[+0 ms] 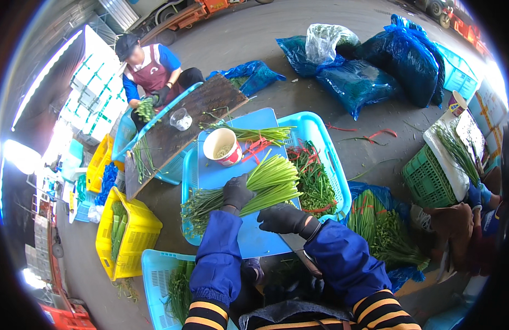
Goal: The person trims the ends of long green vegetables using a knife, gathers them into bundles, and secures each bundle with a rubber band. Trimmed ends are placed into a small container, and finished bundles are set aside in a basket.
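My left hand (238,192), in a dark glove, is closed around a thick bundle of green flowering chive stems (273,179) lying on a blue board (264,235). The bundle's pale cut ends point right and its budded tips point left. Just below the cut ends is my right hand (283,218), also gloved, its fingers curled; whether it holds anything cannot be seen. Beyond the bundle stand a paper cup (222,147) with rubber bands inside and red ties (256,148) beside more stems (264,134). A knife (310,264) rests at the board's near edge.
A light-blue basket (341,169) under the board holds tied greens. A co-worker (155,70) handles greens at a wooden board (209,97); another co-worker's gloved hand (475,194) is at right. Yellow crates (134,235), blue bags (357,82) and a green basket (429,177) stand around.
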Available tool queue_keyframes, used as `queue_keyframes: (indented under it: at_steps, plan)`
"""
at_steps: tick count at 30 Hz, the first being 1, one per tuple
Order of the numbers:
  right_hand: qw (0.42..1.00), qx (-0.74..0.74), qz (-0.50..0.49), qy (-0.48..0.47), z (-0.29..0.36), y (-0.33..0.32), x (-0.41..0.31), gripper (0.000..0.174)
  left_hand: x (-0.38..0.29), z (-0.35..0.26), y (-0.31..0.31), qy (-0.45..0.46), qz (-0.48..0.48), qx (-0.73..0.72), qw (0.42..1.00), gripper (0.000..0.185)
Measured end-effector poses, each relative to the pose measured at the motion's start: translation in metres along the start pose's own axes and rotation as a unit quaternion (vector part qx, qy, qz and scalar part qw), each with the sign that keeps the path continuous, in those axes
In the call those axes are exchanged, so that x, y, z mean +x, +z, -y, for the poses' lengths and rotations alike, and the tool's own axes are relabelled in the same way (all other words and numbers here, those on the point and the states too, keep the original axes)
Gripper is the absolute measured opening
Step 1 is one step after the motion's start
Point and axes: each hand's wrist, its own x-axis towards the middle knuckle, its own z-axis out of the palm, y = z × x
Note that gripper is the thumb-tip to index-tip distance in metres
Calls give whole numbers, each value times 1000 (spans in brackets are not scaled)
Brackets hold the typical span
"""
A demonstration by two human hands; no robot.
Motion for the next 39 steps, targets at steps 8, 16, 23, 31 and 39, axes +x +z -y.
queue_keyframes:
  at_steps: [8, 16, 23, 31, 39]
  plan:
    - [1000, -2, -14, -23, 1, 5, -3, 29, 0, 12, -13, -24, -27, -67, 997, 64]
    - [999, -1, -16, 42, 6, -4, 3, 37, -2, 28, -23, 77, -152, -131, 977, 72]
    - [983, 108, -139, 43, -4, -2, 27, 51, -11, 65, -39, 50, -62, -380, 922, 68]
    - [825, 549, -97, 88, -15, 16, 50, 58, -40, 35, -66, 59, 30, -372, 926, 62]
    - [938, 212, -263, -78, -35, 46, 59, 30, -50, 21, -16, 186, -130, -69, 971, 66]
